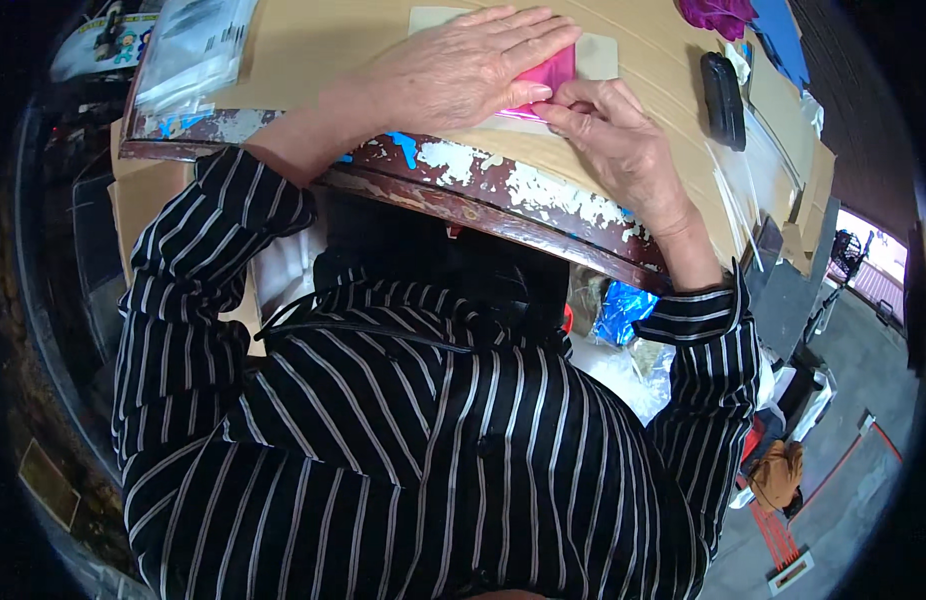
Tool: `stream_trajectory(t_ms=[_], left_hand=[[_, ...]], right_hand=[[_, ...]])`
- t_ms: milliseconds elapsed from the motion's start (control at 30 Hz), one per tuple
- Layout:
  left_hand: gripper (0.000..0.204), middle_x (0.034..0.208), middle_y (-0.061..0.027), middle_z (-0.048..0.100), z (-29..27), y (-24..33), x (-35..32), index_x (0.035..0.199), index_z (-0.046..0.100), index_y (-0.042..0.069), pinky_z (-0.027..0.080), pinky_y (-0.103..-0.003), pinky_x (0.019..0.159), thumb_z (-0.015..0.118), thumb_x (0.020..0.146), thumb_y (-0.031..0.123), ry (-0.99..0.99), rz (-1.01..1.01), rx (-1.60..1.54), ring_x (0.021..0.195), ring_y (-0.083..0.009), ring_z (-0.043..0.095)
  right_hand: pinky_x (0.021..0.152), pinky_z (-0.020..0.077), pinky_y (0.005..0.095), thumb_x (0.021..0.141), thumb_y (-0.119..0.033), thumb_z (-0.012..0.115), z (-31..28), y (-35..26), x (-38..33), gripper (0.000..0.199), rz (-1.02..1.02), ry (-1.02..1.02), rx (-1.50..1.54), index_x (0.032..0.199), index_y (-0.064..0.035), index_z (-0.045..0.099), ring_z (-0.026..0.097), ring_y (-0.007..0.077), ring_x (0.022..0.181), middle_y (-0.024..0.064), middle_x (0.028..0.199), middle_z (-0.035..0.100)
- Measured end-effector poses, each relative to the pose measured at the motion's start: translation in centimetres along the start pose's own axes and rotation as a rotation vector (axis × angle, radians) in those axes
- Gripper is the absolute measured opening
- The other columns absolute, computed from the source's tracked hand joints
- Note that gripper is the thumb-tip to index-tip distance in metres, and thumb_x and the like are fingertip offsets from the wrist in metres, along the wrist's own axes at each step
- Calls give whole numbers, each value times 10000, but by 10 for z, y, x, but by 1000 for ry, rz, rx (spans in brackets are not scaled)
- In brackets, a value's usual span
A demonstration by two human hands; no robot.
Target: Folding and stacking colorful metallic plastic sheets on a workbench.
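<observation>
A shiny pink piece of thin sheet or cloth (555, 73) lies over a pale flat card (597, 60) near the front edge of the cardboard-covered table. My left hand (473, 70) rests flat across it, fingers stretched out to the right and thumb pressing on its near part. Much of the pink piece and the card is hidden under that hand. Close against the left thumb, my right hand (618, 135) pinches the near right edge of the pink piece between thumb and bent fingers. Whether it is satin or film I cannot tell.
Clear plastic bags (198, 55) lie at the table's left. A black case (723, 100) sits at the right, with dark magenta cloth (718, 14) beyond it and thin white strips (735, 200) nearer. The table's front edge (483, 185) has peeling paint.
</observation>
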State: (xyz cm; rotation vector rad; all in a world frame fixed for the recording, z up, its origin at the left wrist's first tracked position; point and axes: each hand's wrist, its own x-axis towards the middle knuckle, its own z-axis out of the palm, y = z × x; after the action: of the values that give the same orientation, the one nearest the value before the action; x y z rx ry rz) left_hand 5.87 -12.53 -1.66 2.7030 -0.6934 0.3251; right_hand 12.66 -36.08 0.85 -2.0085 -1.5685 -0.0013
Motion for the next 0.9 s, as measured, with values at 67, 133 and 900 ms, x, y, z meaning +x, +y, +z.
stream_trajectory(t_ms=[67, 133, 900], left_hand=[[668, 1652, -146, 344, -2, -1, 1, 1601, 302, 36, 233, -459, 1277, 516, 1059, 362, 2, 27, -50, 1541, -301, 296], [517, 1492, -147, 475, -6, -1, 3, 1448, 452, 42, 325, -450, 1173, 571, 1033, 327, 152, 55, -105, 1397, -307, 421], [692, 1665, -122, 322, -5, 5, -5, 1613, 321, 131, 226, -477, 1281, 538, 1027, 428, -25, -6, 45, 1536, -310, 298]], right_hand=[[816, 601, 331, 775, 12, 771, -2, 6, 0, 394, -20, -16, 12, 1138, -141, 790, 658, 228, 971, 69, 1099, 703], [830, 600, 336, 783, 11, 768, -5, 7, 3, 410, -69, -35, 41, 1168, -129, 778, 660, 233, 955, 69, 1092, 701], [919, 551, 324, 947, 53, 611, -29, 14, -10, 230, 622, 156, 130, 1130, 12, 744, 697, 240, 1003, 120, 1093, 722]])
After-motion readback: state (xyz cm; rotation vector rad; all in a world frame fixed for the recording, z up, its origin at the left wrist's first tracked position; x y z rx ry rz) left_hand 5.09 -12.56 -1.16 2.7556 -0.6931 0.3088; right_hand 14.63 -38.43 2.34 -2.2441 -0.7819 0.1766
